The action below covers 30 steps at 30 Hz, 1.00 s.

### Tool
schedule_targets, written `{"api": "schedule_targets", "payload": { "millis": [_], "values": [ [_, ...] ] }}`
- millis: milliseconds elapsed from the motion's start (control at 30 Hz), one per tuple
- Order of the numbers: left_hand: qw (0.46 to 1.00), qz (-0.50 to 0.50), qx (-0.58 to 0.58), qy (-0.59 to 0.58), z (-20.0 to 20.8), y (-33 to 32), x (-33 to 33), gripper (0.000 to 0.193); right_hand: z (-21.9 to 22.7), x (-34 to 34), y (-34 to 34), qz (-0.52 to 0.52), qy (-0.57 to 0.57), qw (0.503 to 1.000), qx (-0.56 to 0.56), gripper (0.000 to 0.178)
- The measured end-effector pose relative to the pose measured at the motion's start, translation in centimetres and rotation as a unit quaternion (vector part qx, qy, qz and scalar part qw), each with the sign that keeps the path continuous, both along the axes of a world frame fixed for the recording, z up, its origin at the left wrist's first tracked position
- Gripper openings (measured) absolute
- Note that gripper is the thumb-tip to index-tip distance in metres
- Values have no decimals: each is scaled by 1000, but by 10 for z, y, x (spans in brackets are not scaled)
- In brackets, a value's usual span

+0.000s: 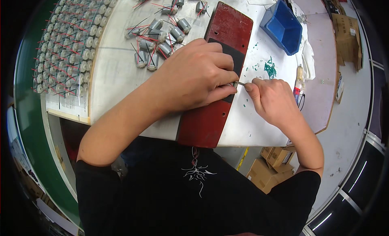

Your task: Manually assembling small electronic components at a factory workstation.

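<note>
My left hand (pixel 198 76) is closed over the black pad on a dark red metal plate (pixel 202 128), pinching something small with a metallic glint, mostly hidden by the fingers. To its right, my right hand (pixel 275 100) is closed around a tool with a thin metal shaft (pixel 240 83); its handle is hidden in the fist. The shaft's tip meets the left fingertips. Part of the black pad (pixel 233 53) shows beyond the left knuckles. Small silver motors (pixel 177 34) with red and black wires lie loose beyond my left forearm.
Many wired motors stand in rows on a tray (pixel 69 45) at the far left. A blue bin (pixel 283 27) sits at the back right. Green bits (pixel 270 69) are scattered near my right hand. A tool with a red and blue handle (pixel 298 88) lies right of it. Cardboard boxes (pixel 267 171) are below.
</note>
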<state>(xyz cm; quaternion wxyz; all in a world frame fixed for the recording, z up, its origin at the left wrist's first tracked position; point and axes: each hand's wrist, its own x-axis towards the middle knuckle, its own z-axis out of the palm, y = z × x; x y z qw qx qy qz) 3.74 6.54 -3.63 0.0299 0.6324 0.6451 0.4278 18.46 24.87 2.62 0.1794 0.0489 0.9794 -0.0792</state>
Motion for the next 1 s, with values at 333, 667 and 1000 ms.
{"api": "schedule_targets", "payload": {
  "millis": [333, 667, 1000],
  "values": [
    [1000, 2, -10, -27, 2, 0, 2, 19, -2, 3, 5, 4, -2, 999, -50, 40],
    [999, -14, 4, -44, 0, 0, -1, 18, -9, 10, -4, 2, 10, 1000, -15, 40],
    [999, 2, -2, -42, 0, 0, 1, 19, 0, -3, -2, -7, -1, 1000, -3, 41]
  ]
}}
